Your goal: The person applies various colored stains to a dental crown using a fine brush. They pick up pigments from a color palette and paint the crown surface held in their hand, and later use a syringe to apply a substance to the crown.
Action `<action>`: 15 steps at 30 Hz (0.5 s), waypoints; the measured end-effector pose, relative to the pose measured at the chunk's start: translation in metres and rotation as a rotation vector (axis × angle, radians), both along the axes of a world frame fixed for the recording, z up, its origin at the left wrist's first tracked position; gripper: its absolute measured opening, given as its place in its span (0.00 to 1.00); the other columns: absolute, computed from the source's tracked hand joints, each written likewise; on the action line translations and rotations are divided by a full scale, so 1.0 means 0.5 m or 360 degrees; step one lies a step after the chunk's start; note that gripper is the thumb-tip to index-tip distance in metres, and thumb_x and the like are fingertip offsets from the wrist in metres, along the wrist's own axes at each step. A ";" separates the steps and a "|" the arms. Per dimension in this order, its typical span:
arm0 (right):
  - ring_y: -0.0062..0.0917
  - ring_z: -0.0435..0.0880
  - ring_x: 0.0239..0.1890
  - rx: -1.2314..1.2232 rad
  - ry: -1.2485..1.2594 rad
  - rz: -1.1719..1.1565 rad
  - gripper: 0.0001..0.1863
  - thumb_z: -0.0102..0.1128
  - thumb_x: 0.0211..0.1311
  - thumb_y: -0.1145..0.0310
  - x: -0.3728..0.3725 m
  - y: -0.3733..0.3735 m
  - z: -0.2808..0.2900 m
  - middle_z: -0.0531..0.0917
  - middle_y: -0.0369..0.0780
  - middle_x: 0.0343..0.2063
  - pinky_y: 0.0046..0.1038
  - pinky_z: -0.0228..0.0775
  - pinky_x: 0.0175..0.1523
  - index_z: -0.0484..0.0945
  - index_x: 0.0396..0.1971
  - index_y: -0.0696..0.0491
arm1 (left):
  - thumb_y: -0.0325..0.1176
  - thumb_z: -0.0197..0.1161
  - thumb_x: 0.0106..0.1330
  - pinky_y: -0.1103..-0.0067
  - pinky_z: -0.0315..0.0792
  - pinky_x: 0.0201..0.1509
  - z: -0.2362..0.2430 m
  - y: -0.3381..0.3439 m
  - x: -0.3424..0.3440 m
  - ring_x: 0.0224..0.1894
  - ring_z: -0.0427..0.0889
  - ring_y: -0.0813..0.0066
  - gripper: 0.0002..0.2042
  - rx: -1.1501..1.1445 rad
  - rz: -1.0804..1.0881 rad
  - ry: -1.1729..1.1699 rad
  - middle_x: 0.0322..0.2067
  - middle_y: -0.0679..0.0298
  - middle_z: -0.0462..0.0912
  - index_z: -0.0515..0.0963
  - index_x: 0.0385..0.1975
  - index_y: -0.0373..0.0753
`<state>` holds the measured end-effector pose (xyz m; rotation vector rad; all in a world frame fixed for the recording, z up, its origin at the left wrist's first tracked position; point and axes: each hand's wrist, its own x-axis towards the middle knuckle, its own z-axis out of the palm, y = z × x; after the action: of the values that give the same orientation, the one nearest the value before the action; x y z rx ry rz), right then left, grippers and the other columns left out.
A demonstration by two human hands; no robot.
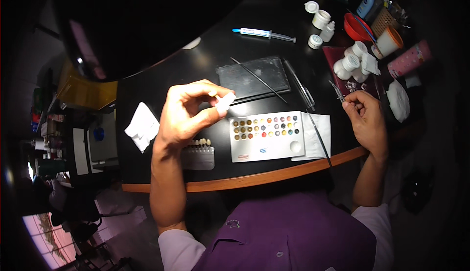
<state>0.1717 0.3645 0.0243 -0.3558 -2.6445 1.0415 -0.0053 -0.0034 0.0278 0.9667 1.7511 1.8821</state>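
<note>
My left hand (183, 111) is raised over the left of the desk. Its thumb and index finger pinch a small white piece (225, 102), whose exact kind I cannot make out. My right hand (364, 119) is closed round slim metal tweezers (337, 90), their tips pointing at a dark red tray (335, 55). Between the hands lies a white palette (267, 149) with rows of coloured wells. Behind it sits a black slab (262, 77) with a thin dark tool (257, 78) across it. A tooth shade guide (198, 157) is partly behind my left forearm.
A crumpled white tissue (142, 126) lies at left. Right of the palette, a brush (319, 137) crosses a folded white napkin (322, 124). Farther back are a syringe (257, 33), white jars (321, 19), a red bowl (357, 27) and a pink cylinder (409, 59). A dark lamp-like shape (147, 21) hangs upper left.
</note>
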 end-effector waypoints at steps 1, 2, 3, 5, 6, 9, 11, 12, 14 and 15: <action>0.13 0.74 0.24 -0.0032 -0.0084 -0.0061 0.04 0.67 0.70 0.78 0.012 0.005 -0.009 0.81 0.37 0.28 0.23 0.65 0.29 0.83 0.35 0.63 | 0.24 0.74 0.61 0.78 0.75 0.50 0.006 -0.004 0.003 0.41 0.81 0.77 0.14 -0.0085 0.0025 -0.0041 0.39 0.58 0.89 0.89 0.47 0.27; 0.13 0.75 0.24 -0.0064 -0.0165 -0.0123 0.04 0.67 0.69 0.78 0.025 0.010 -0.017 0.81 0.37 0.28 0.23 0.65 0.29 0.83 0.35 0.63 | 0.24 0.74 0.61 0.79 0.75 0.51 0.006 -0.005 0.004 0.41 0.81 0.78 0.15 -0.0150 0.0057 -0.0026 0.39 0.59 0.88 0.89 0.47 0.27; 0.12 0.76 0.23 -0.0102 -0.0219 -0.0152 0.04 0.67 0.70 0.78 0.034 0.018 -0.031 0.81 0.37 0.28 0.23 0.66 0.29 0.83 0.34 0.63 | 0.24 0.73 0.60 0.79 0.75 0.51 0.005 -0.006 0.005 0.42 0.81 0.78 0.15 -0.0198 0.0093 -0.0025 0.39 0.59 0.87 0.89 0.47 0.28; 0.11 0.74 0.22 -0.0131 -0.0270 -0.0207 0.05 0.68 0.70 0.78 0.052 0.030 -0.047 0.80 0.37 0.27 0.21 0.64 0.28 0.83 0.34 0.63 | 0.22 0.72 0.58 0.80 0.75 0.51 0.003 0.002 0.010 0.43 0.80 0.79 0.16 -0.0254 0.0144 -0.0057 0.40 0.61 0.85 0.89 0.48 0.29; 0.10 0.73 0.21 -0.0139 -0.0306 -0.0240 0.05 0.68 0.70 0.78 0.054 0.026 -0.046 0.79 0.36 0.26 0.21 0.63 0.27 0.84 0.34 0.63 | 0.21 0.70 0.58 0.80 0.75 0.50 0.000 0.003 0.010 0.42 0.80 0.79 0.17 -0.0257 0.0157 -0.0032 0.40 0.62 0.85 0.90 0.48 0.30; 0.15 0.77 0.24 -0.0018 -0.0251 -0.0225 0.04 0.71 0.67 0.78 0.054 0.035 -0.051 0.81 0.38 0.28 0.24 0.68 0.30 0.84 0.35 0.62 | 0.19 0.68 0.59 0.83 0.75 0.48 0.002 0.006 0.013 0.40 0.81 0.81 0.17 -0.0332 0.0223 -0.0088 0.39 0.63 0.85 0.88 0.49 0.27; 0.20 0.80 0.27 0.0259 -0.0097 -0.0223 0.04 0.71 0.66 0.78 0.053 0.022 -0.042 0.82 0.40 0.30 0.27 0.71 0.33 0.85 0.36 0.61 | 0.18 0.68 0.60 0.84 0.77 0.48 0.000 0.007 0.015 0.40 0.82 0.83 0.19 -0.0320 0.0235 -0.0180 0.37 0.64 0.86 0.85 0.53 0.24; 0.25 0.83 0.30 0.0528 0.0068 -0.0202 0.04 0.72 0.64 0.78 0.048 0.013 -0.037 0.83 0.41 0.31 0.30 0.74 0.36 0.85 0.37 0.60 | 0.18 0.68 0.60 0.84 0.77 0.48 -0.001 0.008 0.017 0.40 0.82 0.83 0.19 -0.0316 0.0238 -0.0188 0.37 0.64 0.86 0.85 0.53 0.24; 0.35 0.85 0.35 0.0584 0.0350 0.0015 0.08 0.70 0.60 0.82 0.047 -0.012 -0.026 0.83 0.43 0.34 0.34 0.78 0.42 0.87 0.39 0.59 | 0.25 0.68 0.61 0.88 0.71 0.43 -0.002 0.012 0.018 0.40 0.78 0.86 0.20 -0.0430 0.0299 -0.0075 0.39 0.67 0.82 0.84 0.54 0.27; 0.35 0.85 0.36 0.0561 0.0328 0.0294 0.10 0.69 0.57 0.83 0.051 -0.024 -0.016 0.83 0.42 0.34 0.34 0.77 0.42 0.87 0.39 0.58 | 0.25 0.68 0.62 0.88 0.72 0.44 -0.003 0.012 0.016 0.40 0.79 0.86 0.18 -0.0449 0.0286 -0.0071 0.38 0.68 0.82 0.84 0.53 0.27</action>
<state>0.1971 0.3526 0.0164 0.0686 -2.6368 0.6003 0.0029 0.0025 0.0263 0.6778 2.0652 1.6809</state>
